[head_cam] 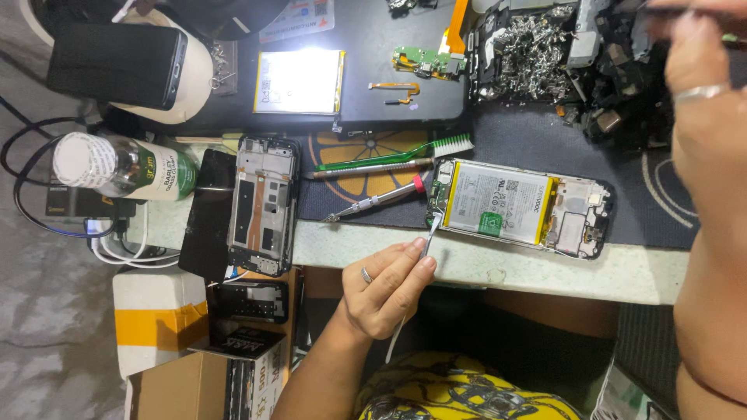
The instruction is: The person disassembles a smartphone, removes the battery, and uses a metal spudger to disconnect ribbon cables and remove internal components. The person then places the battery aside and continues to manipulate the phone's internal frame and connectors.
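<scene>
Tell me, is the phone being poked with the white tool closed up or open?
Open. The phone lies with its back cover off, its battery and inner parts bare, while the left hand holds the white tool at its edge.

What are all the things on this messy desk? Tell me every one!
opened phone: 1, white battery showing, on the dark mat by the desk edge
tweezers: 1, silver, tip at the opened phone's corner
screwdriver: 1, silver with red collar, on the mat
brush: 1, green handle, white bristles, above the screwdriver
phone frame: 1, black and grey, left of the mat
loose battery: 1, white with yellow edge, at the top
circuit board: 1, green, beside an orange ribbon cable
bottle: 1, clear with green label, lying at left
metal scraps pile: 1, silver, top right
cardboard box: 1, brown, bottom left
left hand: holds the tweezers, ring on one finger
right hand: raised at right, blurred, wearing a ring
</scene>
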